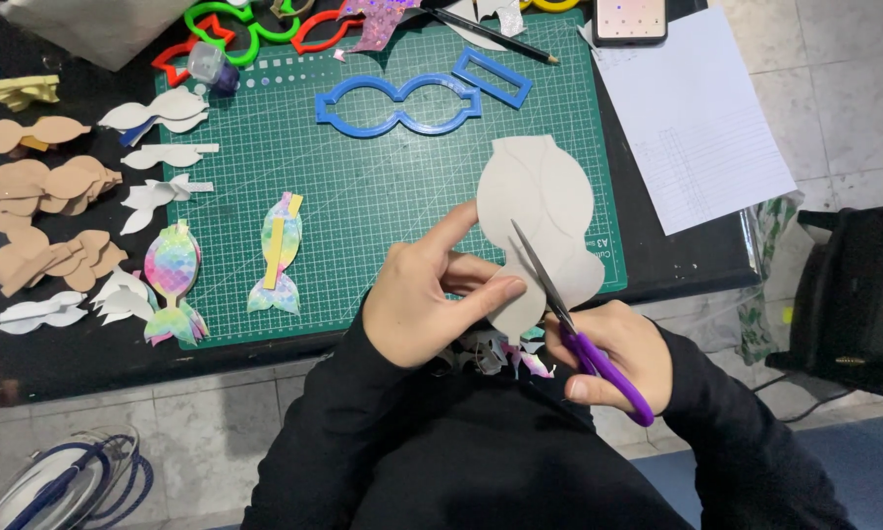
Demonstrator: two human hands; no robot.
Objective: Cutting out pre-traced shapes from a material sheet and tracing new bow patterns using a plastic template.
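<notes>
My left hand (424, 294) pinches a grey-white fish-tail-shaped sheet (540, 211) by its lower edge, thumb on top. My right hand (623, 358) holds purple-handled scissors (584, 339), their blades open and biting into the sheet from below along a drawn outline. Both hands are at the near edge of a green cutting mat (363, 186). Small offcuts (500, 355) lie on my lap below the sheet.
Blue outline templates (398, 102) lie on the mat, with rainbow-scaled tail cut-outs (174, 280) at its left. Tan (44, 211) and white shapes are piled further left. A white paper (687, 113), a phone (630, 18) and a pencil (495, 37) lie behind. A black chair (854, 294) stands right.
</notes>
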